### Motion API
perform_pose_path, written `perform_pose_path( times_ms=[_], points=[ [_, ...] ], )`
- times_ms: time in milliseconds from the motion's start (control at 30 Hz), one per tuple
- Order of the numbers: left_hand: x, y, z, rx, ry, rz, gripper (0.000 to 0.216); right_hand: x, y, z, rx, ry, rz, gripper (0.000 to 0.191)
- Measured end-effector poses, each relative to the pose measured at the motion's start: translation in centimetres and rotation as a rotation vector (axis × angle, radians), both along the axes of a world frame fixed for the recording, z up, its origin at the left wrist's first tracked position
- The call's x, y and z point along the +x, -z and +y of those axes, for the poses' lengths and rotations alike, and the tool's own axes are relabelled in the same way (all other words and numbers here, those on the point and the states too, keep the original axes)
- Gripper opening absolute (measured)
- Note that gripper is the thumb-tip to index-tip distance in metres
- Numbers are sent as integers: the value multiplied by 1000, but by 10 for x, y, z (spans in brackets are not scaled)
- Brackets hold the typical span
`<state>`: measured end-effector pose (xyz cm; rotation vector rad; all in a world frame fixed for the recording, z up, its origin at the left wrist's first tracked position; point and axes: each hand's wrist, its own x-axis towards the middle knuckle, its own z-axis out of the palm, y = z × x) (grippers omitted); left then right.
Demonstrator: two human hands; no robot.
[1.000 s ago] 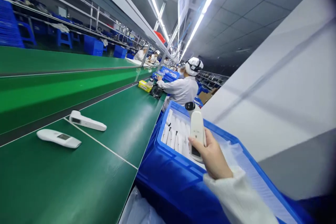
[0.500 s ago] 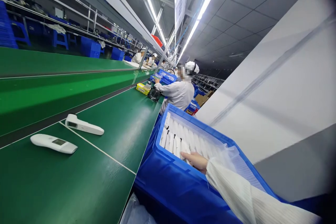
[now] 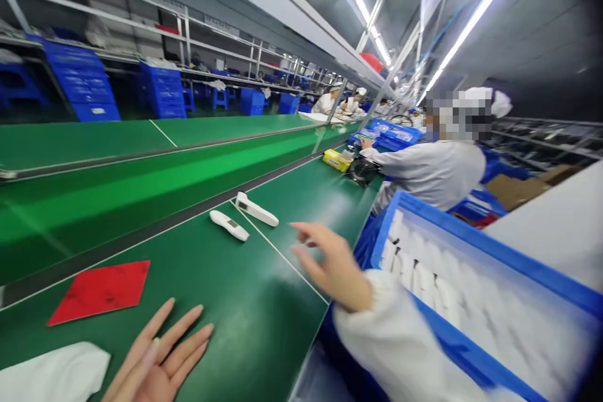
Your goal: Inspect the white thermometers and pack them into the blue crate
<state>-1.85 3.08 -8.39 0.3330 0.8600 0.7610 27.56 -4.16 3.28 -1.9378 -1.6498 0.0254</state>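
My left hand [image 3: 162,355] is over the green worktop [image 3: 245,301] at the bottom of the view, fingers spread and nothing in it. My right hand [image 3: 334,264] hangs over the worktop's right part, a little blurred, its thumb and fingers apart and empty. Beyond it lie two white handheld thermometers [image 3: 229,225] [image 3: 257,209] with small dark displays, side by side near a white line. To the right of my right arm, a blue crate [image 3: 471,232] holds rows of similar white devices [image 3: 443,295] under clear plastic.
A red sheet [image 3: 101,292] and some white fabric [image 3: 56,374] lie at the left. Farther along the bench are a yellow box [image 3: 335,161], a black fan [image 3: 362,171] and a co-worker [image 3: 433,163] in white. A green channel [image 3: 155,185] runs along the back.
My right hand has come out of the crate and moved left over the worktop. My left hand has entered the view. The view has swung left, showing the red sheet.
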Motion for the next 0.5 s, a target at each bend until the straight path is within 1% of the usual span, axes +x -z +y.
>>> perform_pose_path(
  times_ms=[33, 67, 133, 200, 233, 267, 333, 400, 500],
  points=[
    [-1, -2, -3, 23, -10, -33, 84, -18, 16, 30, -17, -68, 14, 40],
    [-1, -4, -5, 44, -10, -68, 83, -33, 31, 59, -27, -102, 26, 45],
    [-2, -8, -8, 75, 5, -127, 85, -56, 57, 107, -27, -92, 52, 50],
    [-2, -13, -10, 94, 10, -143, 85, -68, 75, 137, -7, -68, 88, 42],
    [-1, -15, -10, 107, 6, -136, 83, -70, 81, 145, 3, -63, 112, 38],
    [0, -19, -11, 122, -3, -124, 80, -72, 85, 148, 13, -65, 140, 35],
    [3, -26, -14, 154, -24, -102, 75, -75, 88, 140, 25, -94, 205, 33],
    [7, -34, -17, 177, -57, -85, 72, -83, 86, 121, 19, -158, 286, 33],
    [12, -42, -21, 223, -136, -10, 68, -98, 73, 85, -47, -321, 443, 30]
  ],
)
